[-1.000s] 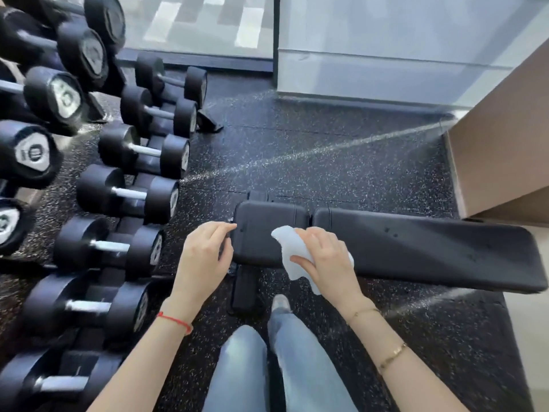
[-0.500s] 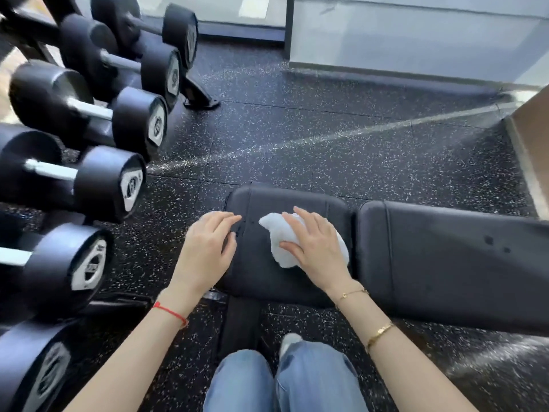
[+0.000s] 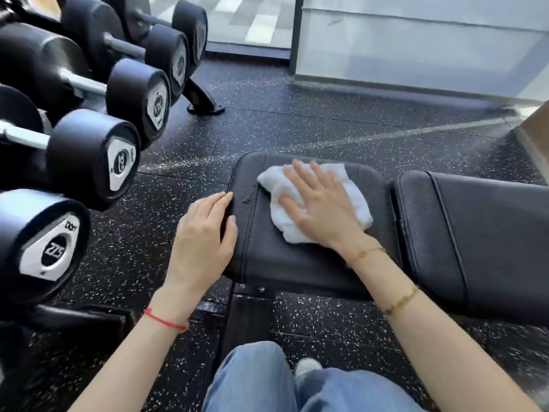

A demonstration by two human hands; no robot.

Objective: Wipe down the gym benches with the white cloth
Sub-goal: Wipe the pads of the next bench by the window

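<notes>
The right hand (image 3: 322, 209) has flattened on the white cloth (image 3: 353, 194).

Your arms are bare, no sleeves; red string bracelet (image 3: 165, 321) on L wrist; two thin gold bracelets (image 3: 399, 303) on R forearm; light-blue jeans (image 3: 255, 385); pale shoe (image 3: 308, 367).

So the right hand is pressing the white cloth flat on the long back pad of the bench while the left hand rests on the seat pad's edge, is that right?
Not quite. In the head view the right hand presses the white cloth flat on the short seat pad, not the long back pad. The left hand does rest on the seat pad's edge.
</notes>
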